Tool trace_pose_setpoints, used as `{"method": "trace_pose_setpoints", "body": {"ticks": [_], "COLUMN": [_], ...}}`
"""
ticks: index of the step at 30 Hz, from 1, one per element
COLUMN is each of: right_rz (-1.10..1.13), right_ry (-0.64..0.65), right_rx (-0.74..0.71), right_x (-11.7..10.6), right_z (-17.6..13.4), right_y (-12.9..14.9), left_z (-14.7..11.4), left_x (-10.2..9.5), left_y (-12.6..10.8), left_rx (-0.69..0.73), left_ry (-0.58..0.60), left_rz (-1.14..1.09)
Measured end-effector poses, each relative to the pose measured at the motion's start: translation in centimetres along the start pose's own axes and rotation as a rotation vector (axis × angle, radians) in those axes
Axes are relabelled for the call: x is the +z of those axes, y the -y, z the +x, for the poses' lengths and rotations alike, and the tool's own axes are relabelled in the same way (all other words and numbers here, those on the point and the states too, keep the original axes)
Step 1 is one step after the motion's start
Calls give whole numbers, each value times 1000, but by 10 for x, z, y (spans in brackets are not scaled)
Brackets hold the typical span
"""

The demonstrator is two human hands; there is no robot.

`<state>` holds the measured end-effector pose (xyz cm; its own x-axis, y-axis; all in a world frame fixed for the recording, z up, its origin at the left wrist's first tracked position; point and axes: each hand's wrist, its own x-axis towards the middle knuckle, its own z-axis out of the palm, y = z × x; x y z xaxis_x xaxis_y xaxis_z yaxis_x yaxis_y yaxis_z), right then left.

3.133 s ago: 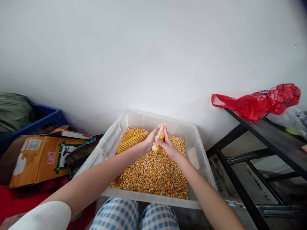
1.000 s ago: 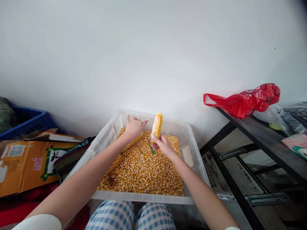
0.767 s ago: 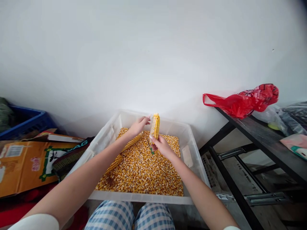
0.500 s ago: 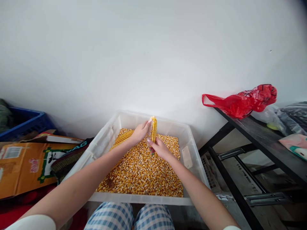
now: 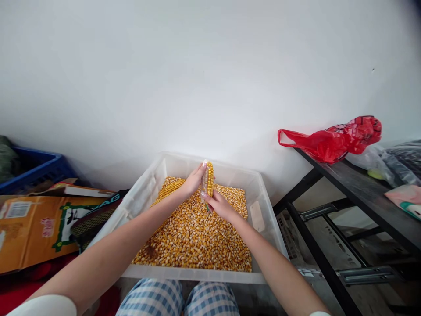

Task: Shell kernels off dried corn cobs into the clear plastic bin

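Observation:
Between my two hands stands a corn cob (image 5: 209, 179), nearly upright, its left side bare and its right side still covered in yellow kernels. My left hand (image 5: 194, 179) is closed on its upper part, thumb near the top. Lower down, my right hand (image 5: 219, 205) grips the base, thumb pressed on the bare strip. Below them, loose corn kernels (image 5: 197, 239) fill a translucent plastic bin (image 5: 259, 184). Whole corn cobs (image 5: 169, 187) lie at the bin's left side, partly hidden by my left forearm.
A black shelf (image 5: 362, 184) at right bears a red plastic bag (image 5: 332, 140) and clear bags. To the left are an orange cardboard box (image 5: 36, 232), a dark mesh bag (image 5: 95, 219) and a blue crate (image 5: 42, 169). A white wall (image 5: 204, 87) rises behind the bin.
The cob has shifted slightly left and tilts a little less. Both hands keep their hold on it, with small movement of the fingers.

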<state>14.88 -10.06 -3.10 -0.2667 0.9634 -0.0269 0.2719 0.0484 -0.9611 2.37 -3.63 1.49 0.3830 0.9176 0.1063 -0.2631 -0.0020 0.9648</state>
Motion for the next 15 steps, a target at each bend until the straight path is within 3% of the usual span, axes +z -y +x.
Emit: {"method": "trace_pose_setpoints", "body": {"ticks": [4, 9, 15], "right_rz": [-22, -150, -27], "right_ry": [-40, -173, -132], "right_rx": [-14, -22, 116], "right_x": [-3, -3, -2], "right_z": [-1, -4, -1], "right_y": [5, 7, 5], "left_z": [1, 0, -2], "left_x": [-3, -4, 0], "left_y": [-4, -5, -5], "left_rx": [-34, -29, -15], "left_ry": [19, -105, 7], "left_rz": [-26, -11, -55]}}
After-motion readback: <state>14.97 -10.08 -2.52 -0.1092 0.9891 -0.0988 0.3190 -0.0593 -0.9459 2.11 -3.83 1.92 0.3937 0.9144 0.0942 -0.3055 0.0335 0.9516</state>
